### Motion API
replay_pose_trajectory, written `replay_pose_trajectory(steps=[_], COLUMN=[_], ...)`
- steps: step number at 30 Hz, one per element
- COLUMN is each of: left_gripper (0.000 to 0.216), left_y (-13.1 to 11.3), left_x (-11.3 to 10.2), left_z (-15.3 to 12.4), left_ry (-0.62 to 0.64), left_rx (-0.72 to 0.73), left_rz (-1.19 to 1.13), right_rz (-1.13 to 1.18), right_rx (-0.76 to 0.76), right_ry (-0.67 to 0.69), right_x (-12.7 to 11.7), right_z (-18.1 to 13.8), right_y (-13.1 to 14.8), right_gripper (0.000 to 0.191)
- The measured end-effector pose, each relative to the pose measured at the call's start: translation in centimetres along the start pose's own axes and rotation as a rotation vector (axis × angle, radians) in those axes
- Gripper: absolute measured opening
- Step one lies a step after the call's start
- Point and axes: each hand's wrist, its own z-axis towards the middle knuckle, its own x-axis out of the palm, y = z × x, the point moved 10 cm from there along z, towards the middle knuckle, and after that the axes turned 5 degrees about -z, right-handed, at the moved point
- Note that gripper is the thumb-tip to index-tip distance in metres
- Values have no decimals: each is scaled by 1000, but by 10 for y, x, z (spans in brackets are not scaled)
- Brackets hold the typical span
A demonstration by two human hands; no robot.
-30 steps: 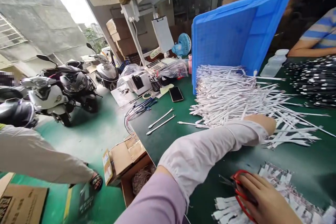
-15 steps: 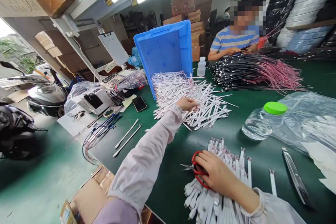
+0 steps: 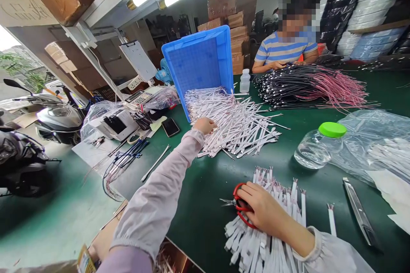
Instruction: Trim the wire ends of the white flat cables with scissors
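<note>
My left hand (image 3: 205,126) is at the left side of a loose pile of white flat cables (image 3: 237,123), its fingers curled down against them. The fingertips are partly hidden, and what they pinch, if anything, does not show. My right hand (image 3: 261,207) is closed around the red handles of a pair of scissors (image 3: 239,199), whose small pointed blades face left. That hand rests on a second bunch of white cables (image 3: 246,243), laid side by side with stripped wire ends away from me and connectors toward me.
A blue crate (image 3: 197,62) lies tipped on its side behind the pile. Right of me are a clear jar with a green lid (image 3: 333,130), a utility knife (image 3: 360,211) and a plastic bag (image 3: 368,132). A phone (image 3: 170,127) lies left. Across the table, a person handles black and pink cables (image 3: 307,87).
My left hand has moved left across the pile, from its middle to its left edge. My right hand stays in place with the scissors. One of two loose cables at left no longer shows.
</note>
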Motion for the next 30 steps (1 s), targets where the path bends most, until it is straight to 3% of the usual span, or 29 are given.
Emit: replay_pose_trajectory(steps=[3,6,10,17,20,26,30], left_gripper=[21,15,13,35,35,36,35], left_y=[-5,-9,-19,-63,-68,-82,-104], left_x=[-3,12,49,125,130,112,134], left_z=[-3,-8,-6,27,35,42,37], left_ry=[-1,68,155,267,274,265,323], left_rx=[26,38,41,91,94,96,130], left_rz=[104,205,325,499,562,627,621], right_rz=[10,11,6,5,2,19,8], right_rx=[5,8,16,18,14,-27,-30], right_ry=[8,17,31,11,19,16,-4], right_x=[2,4,6,2,4,6,5], right_z=[0,-1,0,3,3,4,4], right_y=[-1,-2,-3,-2,-2,-3,-3], right_gripper=[26,28,26,25,22,24,25])
